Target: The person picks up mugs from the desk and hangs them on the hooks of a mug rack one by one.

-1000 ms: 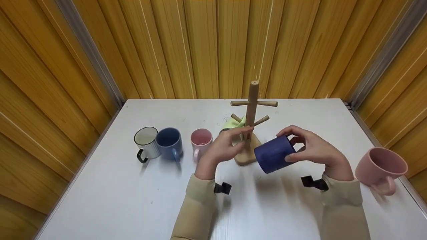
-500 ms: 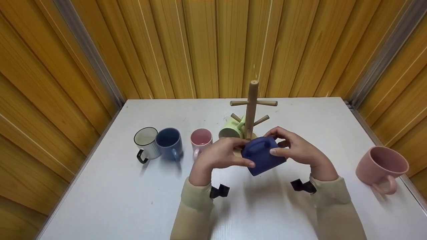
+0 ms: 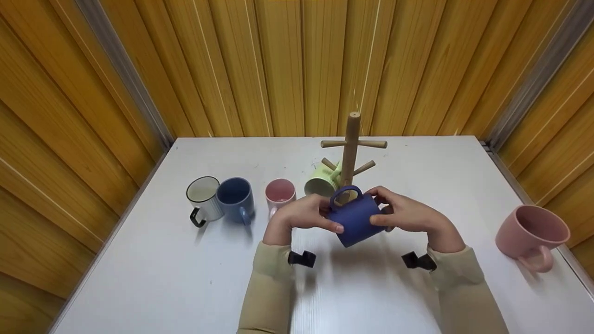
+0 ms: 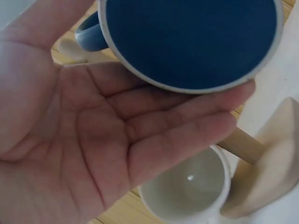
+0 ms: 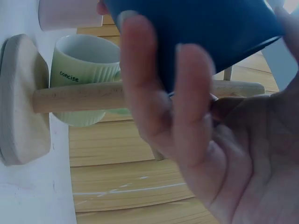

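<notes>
A dark blue mug [image 3: 356, 218] is held on its side above the table, its handle turned up. My left hand [image 3: 304, 214] pinches one end, thumb in front and fingers behind. In the left wrist view the mug's round end [image 4: 191, 42] has a pale edge, with the fingers along it. My right hand [image 3: 408, 212] grips the other end between thumb and curled fingers. Right behind the mug stands a wooden mug tree [image 3: 351, 148], its base mostly hidden in the head view. A light green mug [image 5: 84, 70] marked "concise" is tilted at its lower left peg.
To the left on the white table [image 3: 153, 278] stand a white mug [image 3: 206, 204] with a black handle, a blue mug [image 3: 235, 199] and a pink mug [image 3: 280, 191]. A larger pink mug [image 3: 524, 236] is near the right edge. Wood-patterned walls [image 3: 278, 69] enclose the table.
My left hand has left the mug tree and taken hold of the dark blue mug. The right hand has moved left with it, and the mug has turned so its handle shows on top.
</notes>
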`<state>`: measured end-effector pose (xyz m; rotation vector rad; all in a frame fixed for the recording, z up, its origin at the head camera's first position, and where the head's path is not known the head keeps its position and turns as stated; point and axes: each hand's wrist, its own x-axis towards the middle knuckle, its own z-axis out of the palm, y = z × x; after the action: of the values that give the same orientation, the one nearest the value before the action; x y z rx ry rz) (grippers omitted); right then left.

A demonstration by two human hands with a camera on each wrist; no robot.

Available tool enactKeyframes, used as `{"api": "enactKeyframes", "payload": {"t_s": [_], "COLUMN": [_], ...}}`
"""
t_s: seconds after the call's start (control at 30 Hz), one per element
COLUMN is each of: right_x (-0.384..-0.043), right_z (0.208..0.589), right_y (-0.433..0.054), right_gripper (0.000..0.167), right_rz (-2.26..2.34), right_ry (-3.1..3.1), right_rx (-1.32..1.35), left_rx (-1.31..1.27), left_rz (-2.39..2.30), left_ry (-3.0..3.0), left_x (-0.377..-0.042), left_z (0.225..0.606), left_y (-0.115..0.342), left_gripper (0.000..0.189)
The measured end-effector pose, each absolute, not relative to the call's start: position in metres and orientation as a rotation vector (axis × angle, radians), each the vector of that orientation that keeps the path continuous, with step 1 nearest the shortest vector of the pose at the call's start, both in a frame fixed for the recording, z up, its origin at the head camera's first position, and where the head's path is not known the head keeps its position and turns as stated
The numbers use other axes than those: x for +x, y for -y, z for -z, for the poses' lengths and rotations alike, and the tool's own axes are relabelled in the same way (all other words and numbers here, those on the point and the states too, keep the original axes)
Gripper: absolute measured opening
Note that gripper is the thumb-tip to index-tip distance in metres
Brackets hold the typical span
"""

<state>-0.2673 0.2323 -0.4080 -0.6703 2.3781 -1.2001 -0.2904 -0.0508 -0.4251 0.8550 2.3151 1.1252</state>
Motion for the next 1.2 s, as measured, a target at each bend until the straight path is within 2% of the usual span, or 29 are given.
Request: {"api": "enactKeyframes", "payload": {"t_s": [0.1,0.4,0.87,1.2], "right_x": [-0.272,-0.29,-0.307,-0.308], "right_z": [0.415,0.437,0.461,0.466], "right_y": [-0.231,-0.228,-0.221,-0.217], "right_gripper": [0.07,0.075,0.078,0.084], "right_rz": [1.171,1.201,1.319,1.346], "right_ry": [-2.423,-2.532,-2.502,-2.482], "right_rx": [-0.686,-0.527,-0.447,-0.423], "left_rx": [0.789,0.645,0.434,0.41], "left_rz": [-1.151,-1.16,-1.165,-1.22], "left_ry": [-2.303,-2.404,-2.528,-2.546], "left_x": [-0.298,-0.312,-0.312,-0.31], "left_z": [0.435,0.455,0.453,0.45], "left_y": [0.051,0.05,0.049,0.045], "left_gripper": [0.049,0.048,0.051,0.048]}}
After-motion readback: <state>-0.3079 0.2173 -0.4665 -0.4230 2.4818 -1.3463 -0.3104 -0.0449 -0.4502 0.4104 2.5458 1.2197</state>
